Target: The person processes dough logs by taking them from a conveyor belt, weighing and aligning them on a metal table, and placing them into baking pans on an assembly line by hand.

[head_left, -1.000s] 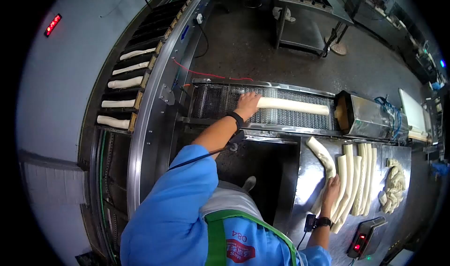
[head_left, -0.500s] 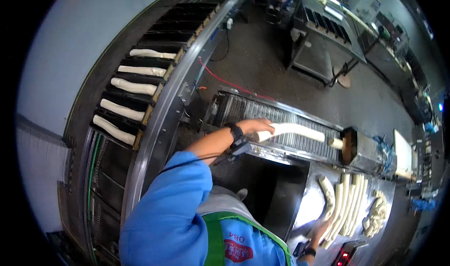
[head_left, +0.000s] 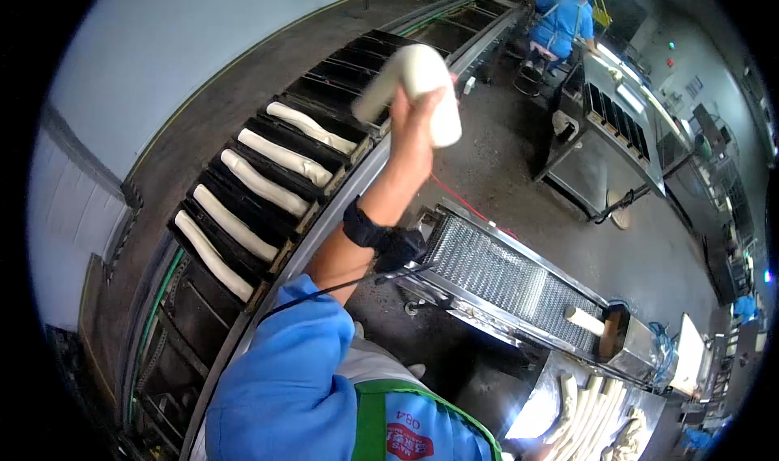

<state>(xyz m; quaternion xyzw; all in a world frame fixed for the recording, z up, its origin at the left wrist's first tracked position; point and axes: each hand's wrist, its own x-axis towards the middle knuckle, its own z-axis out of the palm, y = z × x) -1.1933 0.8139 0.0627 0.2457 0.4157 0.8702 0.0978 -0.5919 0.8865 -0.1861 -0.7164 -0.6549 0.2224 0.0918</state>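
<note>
My left hand (head_left: 415, 128), with a black band on its wrist, is closed around a thick pale dough roll (head_left: 430, 84). The roll hangs bent over the hand, raised above the edge of the rail, and its far part is blurred. Beyond and left of it lies a row of black baking pans (head_left: 329, 108), several holding one long dough strip each, such as this nearest strip (head_left: 213, 254). Of my right hand (head_left: 531, 450) only a dim bit shows at the bottom edge, beside the dough rolls (head_left: 591, 412); its fingers cannot be made out.
A metal mesh conveyor (head_left: 495, 266) runs at centre right, with a short dough piece (head_left: 584, 320) at the machine outlet (head_left: 633, 343). Crumpled dough (head_left: 629, 437) lies on the steel table. A person in blue (head_left: 560, 27) is at the back near a table with black pans (head_left: 617, 120).
My left hand has lifted the dough roll off the mesh conveyor and carried it up toward the pans. The view has shifted; my right hand has nearly left the frame.
</note>
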